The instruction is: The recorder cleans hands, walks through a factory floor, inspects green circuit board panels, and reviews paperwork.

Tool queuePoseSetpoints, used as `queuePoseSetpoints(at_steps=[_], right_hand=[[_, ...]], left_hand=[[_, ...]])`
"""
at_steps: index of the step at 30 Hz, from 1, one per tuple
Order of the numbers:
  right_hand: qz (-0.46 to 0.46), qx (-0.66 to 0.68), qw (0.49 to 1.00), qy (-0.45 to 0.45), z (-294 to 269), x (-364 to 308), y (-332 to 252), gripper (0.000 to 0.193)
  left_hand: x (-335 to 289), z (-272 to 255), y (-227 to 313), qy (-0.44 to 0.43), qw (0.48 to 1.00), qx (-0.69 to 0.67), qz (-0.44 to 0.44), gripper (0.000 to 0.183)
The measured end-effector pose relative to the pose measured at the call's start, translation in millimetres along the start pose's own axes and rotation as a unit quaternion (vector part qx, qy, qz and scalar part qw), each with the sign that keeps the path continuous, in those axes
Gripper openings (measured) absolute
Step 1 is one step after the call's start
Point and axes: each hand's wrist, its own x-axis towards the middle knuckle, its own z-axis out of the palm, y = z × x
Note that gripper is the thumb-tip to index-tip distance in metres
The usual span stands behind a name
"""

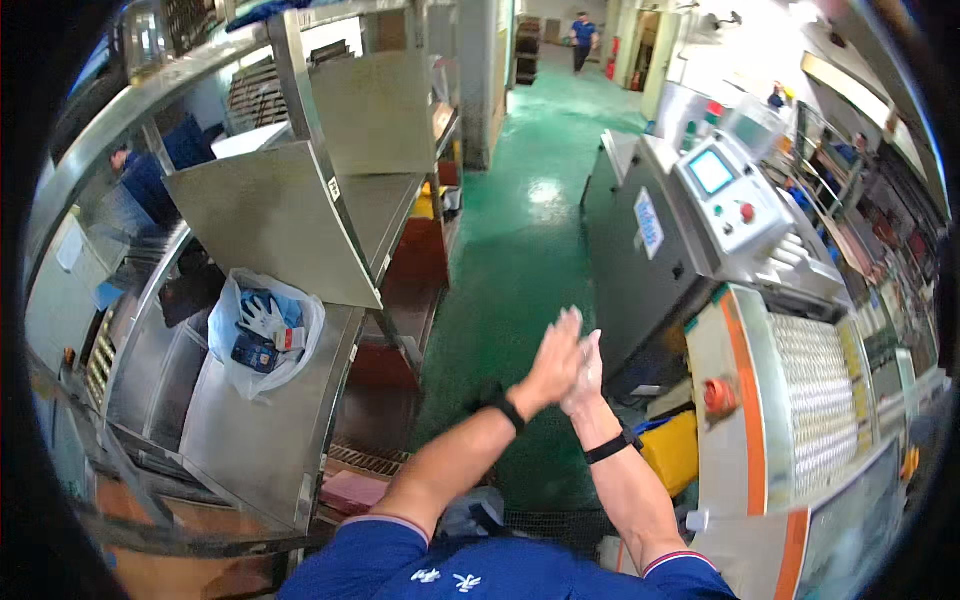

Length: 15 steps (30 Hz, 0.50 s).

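In front of my body, over the green floor, my left hand (pixel 552 364) and my right hand (pixel 587 380) meet palm against palm. The left hand's fingers are stretched out and point away from me. My right hand's fingers also reach forward, partly hidden behind the left. Nothing shows between them, though the touching palms are out of sight. Whitish marks cover part of the right hand. A black band (pixel 507 411) is on my left wrist, and another black band (pixel 613 447) is on my right wrist.
To the left, a metal shelf (pixel 270 440) bears an open plastic bag (pixel 226 345) containing gloves (pixel 262 318). On the right stand a grey machine with a control panel (pixel 748 222), a red button (pixel 716 397) and a yellow object (pixel 668 457). A person (pixel 584 42) walks far down the green aisle (pixel 520 200).
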Motion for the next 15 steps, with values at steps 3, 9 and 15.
queuePoseSetpoints(at_steps=[3,9,15], right_hand=[[0.116,0.215,0.962,-0.126,34.1,93.9,1.0,0.093],[0.092,0.265,0.959,-0.035,-45.9,297.9,31.4,0.096],[0.179,0.234,0.953,-0.071,-30.4,471.1,13.2,0.106]], left_hand=[[94.9,-56.6,-90.5,0.041,0.994,0.061,-0.075,0.066],[211.4,-63.5,-122.9,-0.005,0.991,0.129,0.027,0.073],[363.8,-90.3,-283.9,0.019,0.985,0.158,-0.071,0.073]])
